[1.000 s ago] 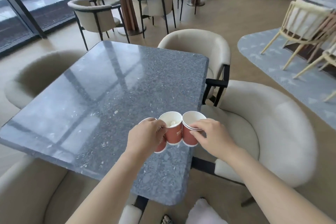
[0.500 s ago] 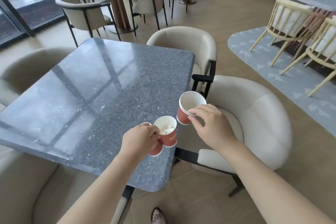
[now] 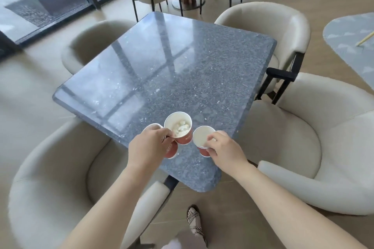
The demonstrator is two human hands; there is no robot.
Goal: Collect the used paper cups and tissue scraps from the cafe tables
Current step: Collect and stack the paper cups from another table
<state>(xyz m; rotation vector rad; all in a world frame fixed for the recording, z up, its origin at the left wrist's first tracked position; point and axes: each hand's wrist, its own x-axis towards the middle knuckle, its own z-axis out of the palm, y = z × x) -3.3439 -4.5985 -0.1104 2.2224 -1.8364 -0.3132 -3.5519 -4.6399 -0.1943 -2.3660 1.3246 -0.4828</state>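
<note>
Head cam: left hand (image 3: 149, 145) has its fingers (image 3: 165, 134) pinching two red paper cups together at the rims, a half-hidden cup (image 3: 172, 152) under the palm and a fuller cup (image 3: 185, 139) with tissue scraps (image 3: 181, 127) inside. Right hand (image 3: 224, 147) pinches a third cup (image 3: 200, 137) by its rim. All are over the near corner of the grey counter (image 3: 182, 66). They're probably feather-light and crushable, so rim grips, gentle squeeze, kept upright.

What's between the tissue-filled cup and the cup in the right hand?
Nothing in the head view: the left hand's tissue-filled cup sits almost rim to rim with the right hand's cup; only grey tabletop shows in the gap.
</note>
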